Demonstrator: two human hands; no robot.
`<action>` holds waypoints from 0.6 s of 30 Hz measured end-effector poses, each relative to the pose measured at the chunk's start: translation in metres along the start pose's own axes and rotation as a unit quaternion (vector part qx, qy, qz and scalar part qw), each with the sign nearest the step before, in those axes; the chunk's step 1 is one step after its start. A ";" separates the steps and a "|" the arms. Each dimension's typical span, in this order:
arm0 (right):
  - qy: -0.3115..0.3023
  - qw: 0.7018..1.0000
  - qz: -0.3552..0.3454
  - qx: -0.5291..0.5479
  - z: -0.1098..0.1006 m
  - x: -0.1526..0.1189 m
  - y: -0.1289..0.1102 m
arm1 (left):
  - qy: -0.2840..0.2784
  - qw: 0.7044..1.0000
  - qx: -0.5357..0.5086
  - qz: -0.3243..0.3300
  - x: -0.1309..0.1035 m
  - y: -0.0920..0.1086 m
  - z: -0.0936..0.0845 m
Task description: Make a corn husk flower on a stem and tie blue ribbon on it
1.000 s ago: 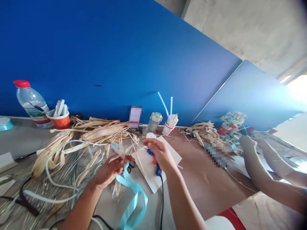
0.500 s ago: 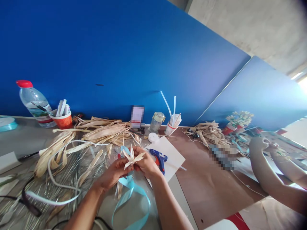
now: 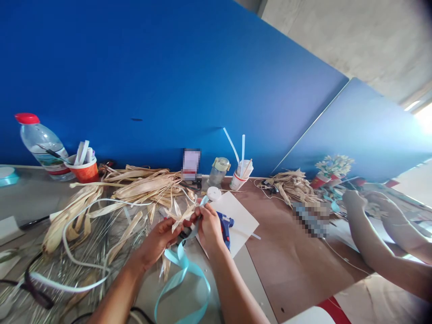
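My left hand (image 3: 164,235) is closed on a pale corn-husk flower (image 3: 180,215), whose pointed petals spread above the fingers. Beside it, my right hand (image 3: 208,222) pinches a light-blue ribbon (image 3: 194,268) near its upper end. The ribbon runs down between the hands and curls in a wide loop toward the front of the table. How it meets the flower's base is hidden by the fingers. Just past my right hand lies a blue glue gun (image 3: 227,227) on a white sheet (image 3: 243,219).
Dried corn husks (image 3: 148,186) and thin wires (image 3: 91,247) cover the left side. Along the blue panel stand a bottle (image 3: 42,144), a red cup (image 3: 84,169), a glass jar (image 3: 218,171) and a white cup with glue sticks (image 3: 240,177). A co-worker's arms (image 3: 371,249) reach in at right.
My right hand has moved off the flower and now pulls the ribbon's upper end up to the right. The left hand keeps the flower, slightly lower and left. The view shifted a little.
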State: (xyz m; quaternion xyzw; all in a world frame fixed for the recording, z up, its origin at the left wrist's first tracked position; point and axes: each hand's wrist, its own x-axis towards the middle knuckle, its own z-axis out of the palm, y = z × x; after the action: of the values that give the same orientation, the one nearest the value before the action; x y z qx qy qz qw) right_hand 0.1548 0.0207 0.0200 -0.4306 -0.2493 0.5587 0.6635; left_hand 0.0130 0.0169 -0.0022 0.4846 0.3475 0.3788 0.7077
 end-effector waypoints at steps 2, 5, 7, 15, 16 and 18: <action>0.001 1.000 -0.020 -0.015 -0.005 0.002 -0.006 | 0.024 1.000 -0.016 0.004 0.002 0.001 -0.001; -0.055 0.990 -0.017 -0.129 -0.010 0.000 -0.008 | 0.057 0.997 -0.058 0.020 0.005 0.000 -0.002; -0.092 0.966 -0.025 -0.242 -0.010 -0.003 -0.006 | 0.070 0.994 -0.080 0.025 0.006 0.000 -0.003; -0.119 0.899 -0.095 -0.410 -0.005 -0.009 -0.003 | 0.032 0.994 -0.106 0.000 0.006 -0.005 -0.005; -0.125 0.900 -0.081 -0.410 -0.006 -0.009 -0.003 | 0.029 0.993 -0.111 0.001 0.006 -0.005 -0.005; -0.134 0.896 -0.068 -0.417 -0.006 -0.010 -0.004 | 0.031 0.993 -0.118 0.004 0.005 -0.004 -0.004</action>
State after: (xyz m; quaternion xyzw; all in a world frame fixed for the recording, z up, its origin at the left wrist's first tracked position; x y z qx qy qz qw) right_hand 0.1590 0.0096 0.0223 -0.5710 -0.5746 0.4093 0.4198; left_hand 0.0124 0.0222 -0.0077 0.3869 0.3206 0.4350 0.7472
